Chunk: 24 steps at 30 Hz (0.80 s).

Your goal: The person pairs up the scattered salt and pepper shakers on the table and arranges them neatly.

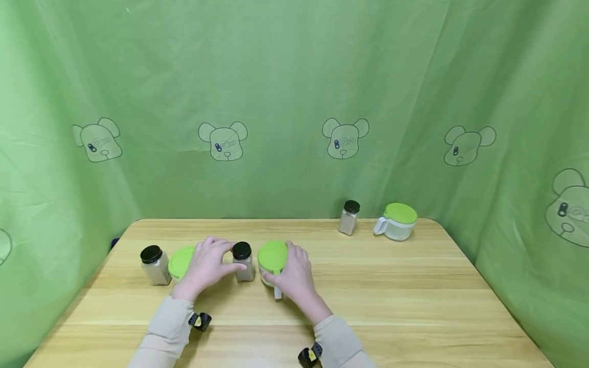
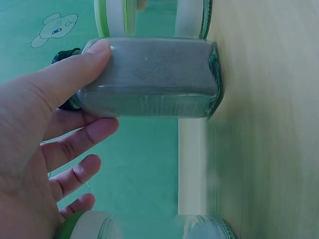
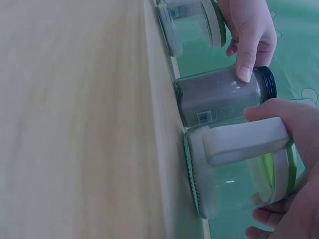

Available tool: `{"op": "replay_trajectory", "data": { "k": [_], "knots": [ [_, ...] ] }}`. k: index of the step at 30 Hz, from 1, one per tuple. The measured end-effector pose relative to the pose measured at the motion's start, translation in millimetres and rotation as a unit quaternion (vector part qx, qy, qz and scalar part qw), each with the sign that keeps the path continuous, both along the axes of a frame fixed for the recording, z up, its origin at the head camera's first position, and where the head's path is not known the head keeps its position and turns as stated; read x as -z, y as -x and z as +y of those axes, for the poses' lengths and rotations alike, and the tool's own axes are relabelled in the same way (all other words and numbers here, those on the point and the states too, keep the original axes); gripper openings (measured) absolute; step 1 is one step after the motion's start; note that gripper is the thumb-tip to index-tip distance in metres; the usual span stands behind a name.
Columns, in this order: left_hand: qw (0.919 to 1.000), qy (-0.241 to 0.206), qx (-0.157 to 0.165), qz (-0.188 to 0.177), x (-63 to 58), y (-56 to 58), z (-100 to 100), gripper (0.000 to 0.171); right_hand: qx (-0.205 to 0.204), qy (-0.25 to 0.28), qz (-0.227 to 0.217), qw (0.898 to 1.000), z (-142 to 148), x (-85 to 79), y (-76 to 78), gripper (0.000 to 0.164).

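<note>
My left hand [image 1: 210,263] pinches a square glass jar with a black lid [image 1: 245,271] between thumb and fingers. Greyish powder fills most of that jar [image 2: 149,69], which stands upright on the table. Just right of it, my right hand [image 1: 296,273] grips a round glass seasoning pot with a green lid [image 1: 272,254], thumb on the near side and fingers round the far side. The pot's white handle [image 3: 246,141] points toward me, and some white contents show low in the glass. Partly hidden behind my left hand is another green-lidded pot [image 1: 180,261].
A second black-lidded jar [image 1: 156,268] stands at the left, beside the half-hidden pot. Near the table's back edge on the right are a third black-lidded jar [image 1: 348,220] and a green-lidded pot [image 1: 399,225]. A green curtain [image 1: 285,76] hangs behind the wooden table [image 1: 391,301].
</note>
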State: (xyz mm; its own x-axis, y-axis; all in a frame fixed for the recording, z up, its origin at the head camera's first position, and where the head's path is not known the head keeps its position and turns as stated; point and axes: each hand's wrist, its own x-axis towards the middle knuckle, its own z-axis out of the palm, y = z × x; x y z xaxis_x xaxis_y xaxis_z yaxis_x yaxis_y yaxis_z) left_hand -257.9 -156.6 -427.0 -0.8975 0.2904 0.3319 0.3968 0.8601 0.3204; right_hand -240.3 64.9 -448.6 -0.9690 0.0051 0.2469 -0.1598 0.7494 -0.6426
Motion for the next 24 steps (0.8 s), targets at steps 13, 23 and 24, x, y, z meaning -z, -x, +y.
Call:
{"op": "replay_trajectory", "data": {
  "k": [13,23,24],
  "knots": [
    [1.0,-0.007,-0.003,0.002,-1.1,1.6,0.3,0.065,0.006,-0.031,0.001,1.0,-6.2,-1.5,-1.5,0.098],
    [0.9999,-0.013,-0.005,-0.005,-0.8,0.6,0.5,0.065,0.013,-0.038,-0.01,0.999,-9.2,-0.5,-1.8,0.101],
    [0.9999,-0.014,-0.006,-0.005,-1.0,0.4,0.4,0.065,0.014,-0.038,-0.012,0.999,-9.7,-0.8,-1.9,0.101]
  ]
}}
